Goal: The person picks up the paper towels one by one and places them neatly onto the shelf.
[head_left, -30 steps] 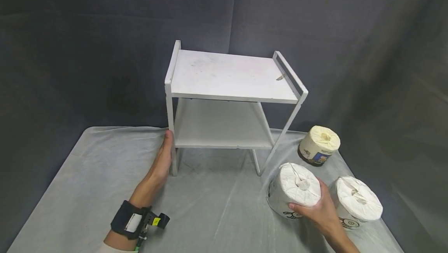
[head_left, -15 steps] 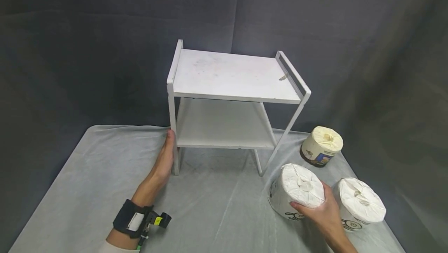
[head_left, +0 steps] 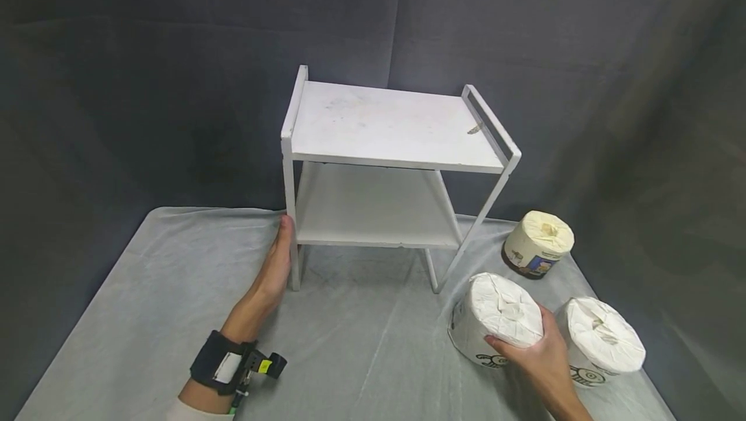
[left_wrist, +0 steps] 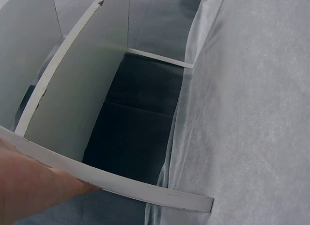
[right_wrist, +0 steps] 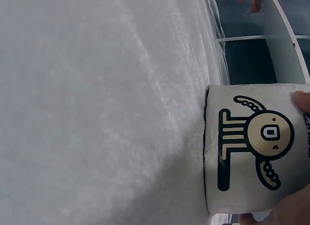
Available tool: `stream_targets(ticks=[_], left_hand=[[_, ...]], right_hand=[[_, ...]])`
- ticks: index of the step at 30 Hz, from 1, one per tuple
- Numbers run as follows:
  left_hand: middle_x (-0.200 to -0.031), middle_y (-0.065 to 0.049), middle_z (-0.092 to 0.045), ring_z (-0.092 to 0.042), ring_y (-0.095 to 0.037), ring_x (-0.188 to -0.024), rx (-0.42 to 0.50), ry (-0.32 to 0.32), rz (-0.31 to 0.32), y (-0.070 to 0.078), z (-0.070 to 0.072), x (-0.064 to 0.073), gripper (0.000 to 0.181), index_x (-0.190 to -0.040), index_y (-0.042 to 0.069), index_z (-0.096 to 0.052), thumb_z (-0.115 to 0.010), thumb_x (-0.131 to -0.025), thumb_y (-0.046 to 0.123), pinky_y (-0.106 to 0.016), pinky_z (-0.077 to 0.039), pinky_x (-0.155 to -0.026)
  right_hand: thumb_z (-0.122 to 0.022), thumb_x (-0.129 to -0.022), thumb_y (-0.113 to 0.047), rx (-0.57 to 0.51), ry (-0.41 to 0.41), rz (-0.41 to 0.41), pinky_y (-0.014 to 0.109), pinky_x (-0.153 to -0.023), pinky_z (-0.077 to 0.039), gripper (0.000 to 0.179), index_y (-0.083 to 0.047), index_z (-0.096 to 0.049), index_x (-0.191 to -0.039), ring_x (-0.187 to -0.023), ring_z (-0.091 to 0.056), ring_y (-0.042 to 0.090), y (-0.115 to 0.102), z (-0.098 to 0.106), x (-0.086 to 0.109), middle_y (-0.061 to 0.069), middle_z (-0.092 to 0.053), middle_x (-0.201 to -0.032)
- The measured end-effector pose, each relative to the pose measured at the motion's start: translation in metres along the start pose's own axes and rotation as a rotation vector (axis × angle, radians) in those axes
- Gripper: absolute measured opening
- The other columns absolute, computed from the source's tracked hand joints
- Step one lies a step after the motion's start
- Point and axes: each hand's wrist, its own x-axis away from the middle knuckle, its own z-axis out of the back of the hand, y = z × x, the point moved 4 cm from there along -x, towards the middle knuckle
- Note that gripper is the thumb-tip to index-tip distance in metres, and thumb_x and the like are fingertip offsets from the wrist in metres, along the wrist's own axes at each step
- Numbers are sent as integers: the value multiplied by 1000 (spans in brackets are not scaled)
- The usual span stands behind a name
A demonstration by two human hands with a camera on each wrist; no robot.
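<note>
A small white two-tier shelf stands on the cloth-covered table. Along its left front leg my left hand lies with fingers extended, touching the leg from outside. The left wrist view shows part of that hand against the white frame. To the right of the shelf, my right hand grips a white paper-wrapped toilet roll, thumb on the near side and fingers round the right side. The roll stands upright. In the right wrist view a cartoon dog is printed on the toilet roll.
Just right of my right hand is another white wrapped toilet roll. A cream toilet roll with a dark base stands farther back. Grey cloth covers the table, and a dark curtain hangs behind and at both sides.
The whole scene has slid slightly right in the head view. Both hands, the shelf and the rolls keep their places relative to one another.
</note>
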Motion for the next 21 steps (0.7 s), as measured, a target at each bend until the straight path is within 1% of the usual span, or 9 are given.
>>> stream_targets(ticks=[5, 9, 12, 17, 21], left_hand=[[-176, -9, 22, 21, -27, -162, -4, -4, 0, 0, 0, -1, 76, -167, 8, 17, -4, -112, 56, -51, 14, -130], [-176, -10, 22, 21, -27, -162, -5, -9, -4, 2, 2, -1, 77, -168, 9, 17, -4, -112, 57, -53, 16, -129], [-176, -10, 21, 21, -26, -162, -8, -9, -5, 2, 2, -2, 77, -168, 9, 16, -3, -111, 57, -53, 16, -129], [-176, -9, 22, 21, -25, -162, -8, -8, -2, 1, 2, -4, 75, -168, 9, 17, -4, -112, 55, -51, 14, -130], [-176, -7, 22, 21, -25, -162, 0, -12, -6, -1, 1, -2, 74, -168, 9, 17, -4, -113, 54, -50, 14, -130]], right_hand=[[-102, -64, -15, -3, 16, 2, 11, -87, -40, 99, 5, -50, -147, -99, -47, -10, 1, 1, 1, 24, -65, -130], [-103, -62, -13, -13, 34, 23, 9, -87, -39, 99, 4, -51, -145, -101, -48, -9, -3, 3, 1, 22, -65, -129], [-104, -61, -12, -13, 41, 46, 8, -88, -38, 99, 4, -52, -144, -102, -49, -7, -7, 4, 2, 20, -66, -128], [-104, -60, -10, -24, 45, 89, 8, -87, -39, 97, 6, -54, -142, -100, -49, -10, -12, 8, 5, 21, -66, -126], [-104, -60, -9, -16, 42, 88, 7, -87, -39, 96, 6, -55, -141, -100, -50, -11, -14, 12, 8, 19, -66, -125]])
